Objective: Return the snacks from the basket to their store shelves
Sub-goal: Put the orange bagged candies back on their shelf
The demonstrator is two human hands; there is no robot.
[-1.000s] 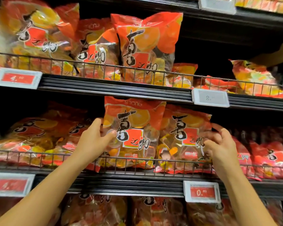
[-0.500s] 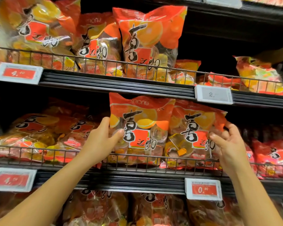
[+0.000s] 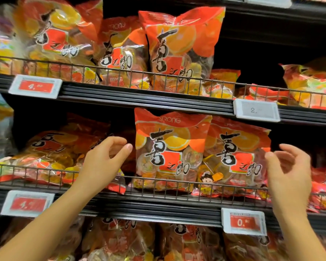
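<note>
Two orange jelly bags stand upright side by side on the middle shelf [image 3: 158, 206], behind its wire rail, and neither of your hands holds them. The left bag [image 3: 167, 149] and the right bag [image 3: 235, 157] overlap slightly at their meeting edges, both leaning back against the dark of the shelf, with flatter bags of the same kind lying to either side.

Judging by how they sit, this pair looks shelved; the basket is out of view, so you cannot tell from here how many snacks are left to return.

Your left hand [image 3: 102, 162] hovers just beside the left bag's edge, fingers loosely curled and thumb extended toward the plastic, gripping nothing; whether the thumb tip touches the bag is too close to call. Your right hand [image 3: 290, 176] hangs at the right bag's outer edge, fingers relaxed and spread, slightly blurred, also empty. Both forearms reach up from below, either side of the red price tag [image 3: 244, 222] on the shelf front.
</note>
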